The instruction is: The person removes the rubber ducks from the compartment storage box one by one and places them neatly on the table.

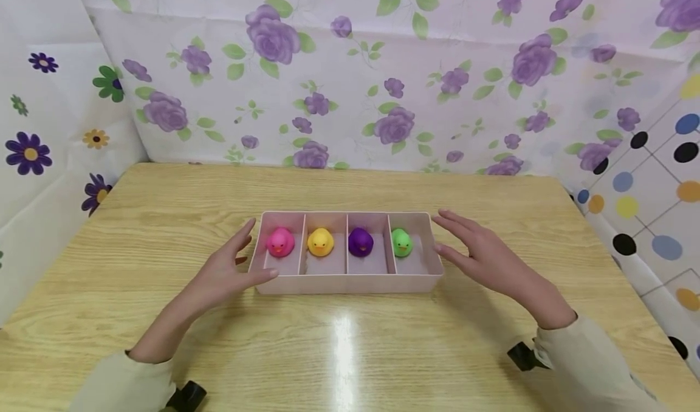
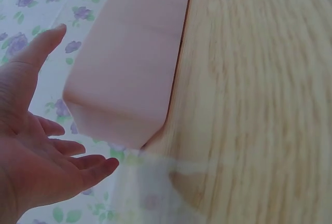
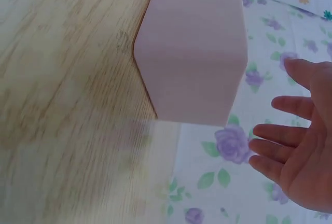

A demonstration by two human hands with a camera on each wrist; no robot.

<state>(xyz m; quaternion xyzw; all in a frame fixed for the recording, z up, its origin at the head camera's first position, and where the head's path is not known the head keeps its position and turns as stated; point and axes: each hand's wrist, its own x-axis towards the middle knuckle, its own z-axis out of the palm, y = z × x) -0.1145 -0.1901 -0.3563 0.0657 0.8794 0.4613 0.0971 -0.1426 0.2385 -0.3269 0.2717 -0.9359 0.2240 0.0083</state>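
Note:
A pale pink box (image 1: 350, 284) with several compartments sits in the middle of the wooden table. From left to right its compartments hold a pink duck (image 1: 281, 242), a yellow duck (image 1: 320, 242), a purple duck (image 1: 361, 242) and a green duck (image 1: 401, 243). My left hand (image 1: 226, 272) is spread at the box's left end, its thumb over the near left corner. At the right end my right hand (image 1: 481, 254) has its fingers loosely extended. Both wrist views show the box's outer wall (image 2: 124, 53) with gaps between it and the hands; neither hand grips anything.
The wooden table (image 1: 339, 351) surrounds the box on all sides. A purple-flowered sheet (image 1: 350, 84) hangs behind it, a flowered sheet (image 1: 49, 126) stands at the left, and a dotted one (image 1: 656, 205) at the right. Dark devices (image 1: 188, 395) are on the wrists.

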